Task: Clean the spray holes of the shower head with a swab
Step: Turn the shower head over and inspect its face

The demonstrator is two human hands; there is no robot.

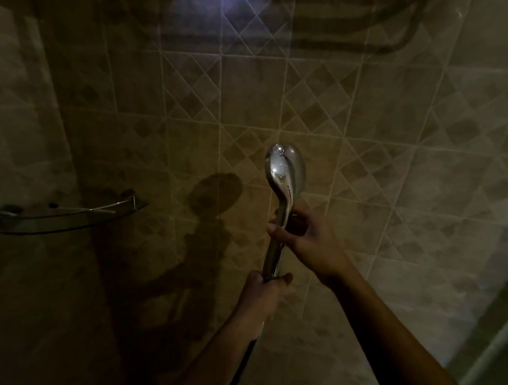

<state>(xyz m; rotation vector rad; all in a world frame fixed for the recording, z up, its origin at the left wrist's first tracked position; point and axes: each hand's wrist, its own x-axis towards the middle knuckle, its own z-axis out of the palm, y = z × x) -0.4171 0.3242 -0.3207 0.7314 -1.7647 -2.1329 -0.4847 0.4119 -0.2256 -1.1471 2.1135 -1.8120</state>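
A chrome hand-held shower head (284, 171) stands upright in the middle of the head view, its shiny back toward me, so the spray holes are hidden. My left hand (261, 300) grips the bottom of its handle, where the dark hose (247, 356) leaves downward. My right hand (306, 241) wraps around the upper part of the handle, just below the head. No swab is visible in either hand.
A tiled wall (365, 139) fills the background in dim light. A curved glass corner shelf (68, 216) with metal brackets sits at the left. The shadow of a wire rack (341, 30) falls on the wall at the top. A pale edge (490, 357) runs at the lower right.
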